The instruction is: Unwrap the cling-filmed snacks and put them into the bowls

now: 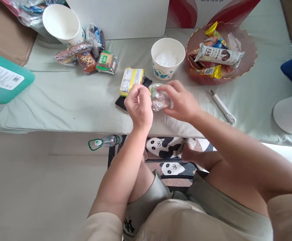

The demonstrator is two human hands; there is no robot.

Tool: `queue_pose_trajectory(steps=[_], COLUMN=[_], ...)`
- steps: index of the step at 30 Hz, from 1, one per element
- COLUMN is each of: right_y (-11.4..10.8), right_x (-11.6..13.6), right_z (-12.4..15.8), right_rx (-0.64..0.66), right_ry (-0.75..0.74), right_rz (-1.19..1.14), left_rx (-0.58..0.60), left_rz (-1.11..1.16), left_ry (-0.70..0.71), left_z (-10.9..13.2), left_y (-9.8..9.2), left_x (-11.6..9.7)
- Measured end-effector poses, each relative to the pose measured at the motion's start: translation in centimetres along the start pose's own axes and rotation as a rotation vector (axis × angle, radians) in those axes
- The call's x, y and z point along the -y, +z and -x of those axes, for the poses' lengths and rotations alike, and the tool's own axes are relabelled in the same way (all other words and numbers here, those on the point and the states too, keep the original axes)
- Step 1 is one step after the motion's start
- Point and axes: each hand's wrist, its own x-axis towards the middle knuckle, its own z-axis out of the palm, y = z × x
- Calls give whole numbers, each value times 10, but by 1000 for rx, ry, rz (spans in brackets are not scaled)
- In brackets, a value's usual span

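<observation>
My left hand (138, 106) and my right hand (181, 100) both pinch a small clear-wrapped snack packet (160, 99) with a green end, held just above the table's front part. The left fingers are curled into a fist at the packet's left end. The right fingers wrap its right side. A white paper cup (168, 62) with some clear wrappers inside stands right behind my hands. Under my left hand lie a dark phone (122, 102) and a yellow snack pack (132, 79).
A pink bowl (246, 40) full of wrapped snacks sits back right, a white utility knife (223, 106) in front of it. Several snack packets (90, 58) and another white cup (62, 23) are back left. A teal box (5, 78) lies at left. A bottle (105, 142) rests on the floor.
</observation>
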Motion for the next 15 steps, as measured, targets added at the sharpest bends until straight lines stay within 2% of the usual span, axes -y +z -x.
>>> queue_pose_trajectory(steps=[2,4,6,8,9,11,13,15], right_y=[-11,-19,-25,-34,-39,-54,-70,-81], right_x=[-5,-9,-10,-8,-8,-10,-20,-36], right_z=[21,40,51,57,59,64,72,79], right_rx=[-165,-319,-383,-352,-323,-274,-246,-162], right_ry=[-43,-94,-142,-169,-170,-101,111,417], right_rz=[-4,7,11,-9,-26,-36,30,167], left_rx=[94,281,509,634,639,573,489,421], left_rz=[-58,-63,19,121,154,178,175,182], left_ry=[-40,-151,-341,-501,-558,-646,-716,-750], left_z=[6,14,22,29,30,30,25,19], left_y=[3,8,15,22,25,29,32,33], left_x=[0,1,2,3,4,6,10,14])
